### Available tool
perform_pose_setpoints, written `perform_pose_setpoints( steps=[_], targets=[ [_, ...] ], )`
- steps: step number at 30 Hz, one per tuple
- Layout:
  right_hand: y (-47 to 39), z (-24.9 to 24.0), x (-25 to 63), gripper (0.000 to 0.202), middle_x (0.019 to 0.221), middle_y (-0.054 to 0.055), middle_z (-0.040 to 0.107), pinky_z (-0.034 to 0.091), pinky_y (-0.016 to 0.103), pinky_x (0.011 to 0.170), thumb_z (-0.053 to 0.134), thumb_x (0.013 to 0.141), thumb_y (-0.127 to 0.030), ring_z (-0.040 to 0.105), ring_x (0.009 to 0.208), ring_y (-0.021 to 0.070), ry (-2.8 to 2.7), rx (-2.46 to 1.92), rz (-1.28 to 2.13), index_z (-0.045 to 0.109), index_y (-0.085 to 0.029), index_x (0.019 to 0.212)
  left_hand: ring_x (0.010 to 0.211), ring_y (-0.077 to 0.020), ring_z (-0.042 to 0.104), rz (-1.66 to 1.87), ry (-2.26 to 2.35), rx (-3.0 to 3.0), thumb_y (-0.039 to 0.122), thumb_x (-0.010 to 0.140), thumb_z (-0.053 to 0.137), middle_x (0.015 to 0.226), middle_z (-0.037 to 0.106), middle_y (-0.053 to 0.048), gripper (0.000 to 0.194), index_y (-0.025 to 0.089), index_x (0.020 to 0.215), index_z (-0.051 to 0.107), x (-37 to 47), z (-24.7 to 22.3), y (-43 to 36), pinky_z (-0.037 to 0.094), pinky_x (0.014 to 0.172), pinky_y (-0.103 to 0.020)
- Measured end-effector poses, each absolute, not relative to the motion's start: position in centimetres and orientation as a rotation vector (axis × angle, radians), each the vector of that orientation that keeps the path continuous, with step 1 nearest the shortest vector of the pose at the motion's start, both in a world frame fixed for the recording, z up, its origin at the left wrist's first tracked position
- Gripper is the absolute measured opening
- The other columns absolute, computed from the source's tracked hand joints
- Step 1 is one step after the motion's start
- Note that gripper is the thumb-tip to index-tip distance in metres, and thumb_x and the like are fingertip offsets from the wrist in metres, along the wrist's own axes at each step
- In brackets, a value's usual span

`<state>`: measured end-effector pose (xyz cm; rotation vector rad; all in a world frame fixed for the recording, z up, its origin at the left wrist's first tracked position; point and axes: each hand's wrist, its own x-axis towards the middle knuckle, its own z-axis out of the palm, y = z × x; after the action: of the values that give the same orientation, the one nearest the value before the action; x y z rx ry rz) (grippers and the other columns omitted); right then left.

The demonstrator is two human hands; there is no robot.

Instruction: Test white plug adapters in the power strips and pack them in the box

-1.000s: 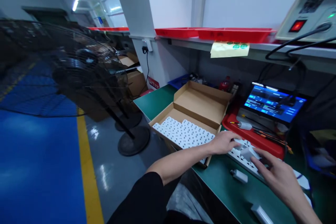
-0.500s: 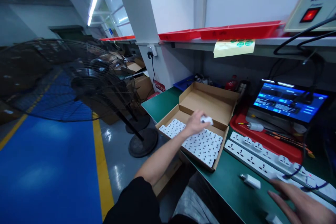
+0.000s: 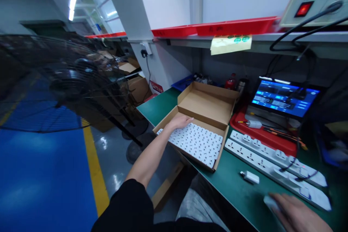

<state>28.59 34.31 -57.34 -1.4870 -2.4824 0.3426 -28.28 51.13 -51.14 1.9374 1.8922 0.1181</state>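
My left hand (image 3: pixel 181 120) reaches into the far left corner of an open cardboard box (image 3: pixel 209 103) and lies palm down on the rows of white plug adapters (image 3: pixel 198 143) that fill it. Whether it holds one is hidden. At the bottom right, my right hand (image 3: pixel 297 215) rests on the green bench (image 3: pixel 239 195) with its fingers closed over a white adapter (image 3: pixel 269 201). Another loose white adapter (image 3: pixel 250 177) lies on the bench between the box and that hand.
Two long white power strips (image 3: pixel 272 159) lie right of the box. Behind them are a red tray with tools (image 3: pixel 261 134) and a lit tablet screen (image 3: pixel 284 98). A black floor fan (image 3: pixel 67 83) stands left of the bench. Red trays (image 3: pixel 233 27) and a tester box (image 3: pixel 312 0) sit on the shelf.
My left hand left the power strip, carried a white adapter over the box and has gone down into its far left corner. My right hand moved down to a loose adapter on the bench.
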Motion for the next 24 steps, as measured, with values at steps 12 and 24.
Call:
perform_pose_setpoints(
  steps=[12,24],
  targets=[
    [42.0,-49.3,19.8,0.039,0.134,0.017,0.078,0.054,0.035,0.096,0.051,0.106,-0.02,0.076,0.116,0.0288,-2.496,-1.826,0.208,0.064,-0.018,0.143,0.101,-0.0303,0.062,0.421,1.098,2.971,0.028,0.106,0.062,0.107,0.072,-0.016,0.018,0.014,0.109,0.074,-3.5,-53.2,41.8,0.049,0.085,-0.043],
    [43.3,-49.7,17.7,0.028,0.112,0.016,0.081,0.042,0.03,0.078,0.05,0.105,-0.011,0.076,0.097,0.0243,-2.638,-2.001,0.18,0.064,-0.016,0.129,0.097,-0.0282,0.069,0.259,0.836,2.884,0.021,0.098,0.068,0.103,0.072,-0.013,0.014,0.013,0.109,0.07,-0.3,-54.4,39.6,0.054,0.077,-0.038]
  ],
)
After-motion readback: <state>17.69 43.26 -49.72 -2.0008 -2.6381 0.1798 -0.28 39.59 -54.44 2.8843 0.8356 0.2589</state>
